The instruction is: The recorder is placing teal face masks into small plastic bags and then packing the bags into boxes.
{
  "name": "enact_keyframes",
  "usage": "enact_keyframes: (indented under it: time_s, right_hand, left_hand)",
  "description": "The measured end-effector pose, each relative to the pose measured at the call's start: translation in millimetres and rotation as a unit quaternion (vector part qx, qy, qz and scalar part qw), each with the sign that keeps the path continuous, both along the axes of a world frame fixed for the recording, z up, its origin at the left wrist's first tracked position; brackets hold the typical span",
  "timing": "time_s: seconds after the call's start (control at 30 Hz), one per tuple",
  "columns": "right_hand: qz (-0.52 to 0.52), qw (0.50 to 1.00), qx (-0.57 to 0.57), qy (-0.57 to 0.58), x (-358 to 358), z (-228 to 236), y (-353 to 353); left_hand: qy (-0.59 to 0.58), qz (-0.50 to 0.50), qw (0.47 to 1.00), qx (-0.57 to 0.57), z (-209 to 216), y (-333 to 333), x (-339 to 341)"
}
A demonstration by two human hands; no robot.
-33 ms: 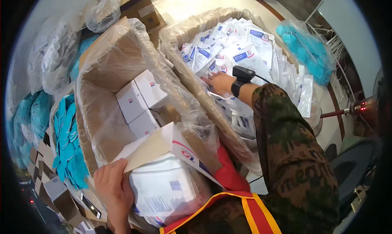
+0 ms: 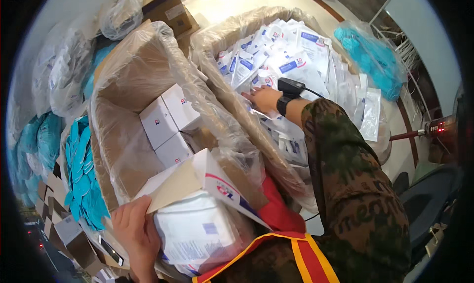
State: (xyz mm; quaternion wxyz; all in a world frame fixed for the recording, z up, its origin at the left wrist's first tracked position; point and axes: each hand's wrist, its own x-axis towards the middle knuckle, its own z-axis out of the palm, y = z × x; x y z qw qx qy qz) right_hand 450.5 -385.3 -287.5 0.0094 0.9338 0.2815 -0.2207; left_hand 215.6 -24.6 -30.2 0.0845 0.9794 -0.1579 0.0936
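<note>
My left hand grips the side of a white carton, its fingers bent over the edge by a raised flap. The carton stands open close to my body, packed with a stack of flat white packets bearing blue print. My right hand, a dark band on its wrist, reaches into a plastic-lined bin heaped with loose white packets. Its fingers are apart and lie over the packets near the bin's left wall. Nothing shows in its grasp, though some fingertips are partly hidden.
Left of the packet bin is another plastic-lined cardboard bin with several closed white boxes inside. Teal flat pieces lie farther left. A clear bag of teal items sits at the right, above a red-lit device.
</note>
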Motion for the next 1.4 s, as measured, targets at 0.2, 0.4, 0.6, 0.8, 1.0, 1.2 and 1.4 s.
enact_keyframes:
  time_s: [0.2, 0.4, 0.6, 0.8, 1.0, 1.2, 1.4]
  right_hand:
    - [0.035, 0.981, -0.186, 0.032, 51, -128, 16]
    - [-0.065, 0.993, -0.072, -0.072, 58, -228, 10]
    - [-0.121, 0.986, -0.040, -0.108, 50, -250, 13]
    - [-0.096, 0.989, -0.096, -0.058, 45, -155, 30]
    - [-0.112, 0.990, 0.027, -0.078, 15, 21, 20]
    - [-0.111, 0.983, 0.081, -0.124, -61, 158, 26]
    - [-0.192, 0.804, 0.472, -0.306, -215, 265, -37]
  left_hand:
    - [0.040, 0.017, 0.999, 0.020, 16, -29, 10]
    - [0.015, 0.001, 1.000, 0.027, 19, -41, 18]
    - [0.017, 0.020, 1.000, 0.004, 12, -24, 11]
    - [0.012, -0.031, 0.999, 0.022, 5, -9, 11]
    - [-0.024, -0.035, 0.999, 0.012, 0, -5, 6]
    - [-0.033, -0.058, 0.998, -0.016, -2, -9, 6]
    - [-0.034, -0.050, 0.997, -0.037, -12, 2, -8]
